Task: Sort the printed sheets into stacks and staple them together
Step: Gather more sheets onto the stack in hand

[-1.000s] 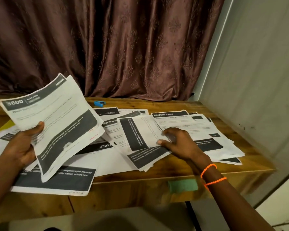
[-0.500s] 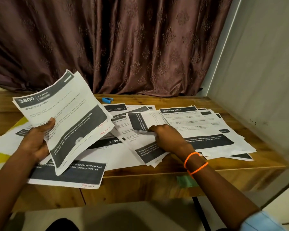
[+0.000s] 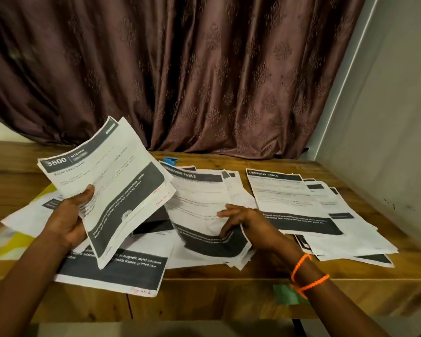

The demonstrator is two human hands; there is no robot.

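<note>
Brown curtains (image 3: pixel 204 76) hang behind a wooden table (image 3: pixel 229 285) strewn with printed sheets, and the sorting looks only partly done. The left hand (image 3: pixel 66 220) grips a small held bundle (image 3: pixel 112 188) headed "Kitchen", thumb on its face and fingers curled behind, lifted clear of the table and tilted; at least two sheets show at its far edge. Just to the right of that grip, the right hand (image 3: pixel 248 223) takes hold of a "Dressing Table" sheet (image 3: pixel 199 205), fingers spread on its face and its near edge bent up around them, as if gathering it from the loose heap. Beyond that hand to the right lies a neater pile (image 3: pixel 292 203) with the same heading, overlapping more pages toward the wall. Under and left of the held bundle, loose pages (image 3: pixel 112 271) lie fanned and unsorted. A small blue stapler (image 3: pixel 170 160) sits past both hands by the curtain, untouched. Judging from this, at most one or two groups are started, much paper is left to sort, and no stapling can be seen.
</note>
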